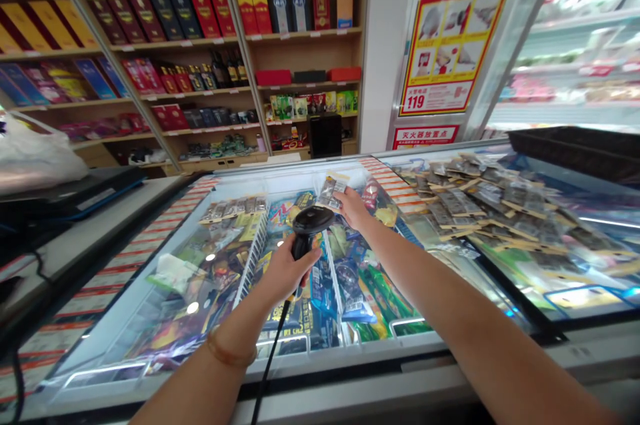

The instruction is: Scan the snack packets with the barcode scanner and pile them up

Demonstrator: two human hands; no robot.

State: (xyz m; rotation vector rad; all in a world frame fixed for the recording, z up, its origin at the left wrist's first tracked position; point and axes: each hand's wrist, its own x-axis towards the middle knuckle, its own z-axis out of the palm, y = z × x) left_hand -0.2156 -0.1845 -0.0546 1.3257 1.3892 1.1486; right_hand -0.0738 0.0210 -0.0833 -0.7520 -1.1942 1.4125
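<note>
My left hand is wrapped round the handle of a black barcode scanner, whose cord runs down toward me. Just beyond the scanner's head, my right hand pinches a small clear food packet with a tan edge and dark contents. Both hands are above the glass top of a chest freezer. To the right on the glass lies a heap of similar packets. A short row of packets rests on the glass at the left.
Bagged frozen goods and white wire dividers show under the glass. A black tray sits at the back right. At the left are a counter and a white plastic bag. Shelves of boxes stand behind.
</note>
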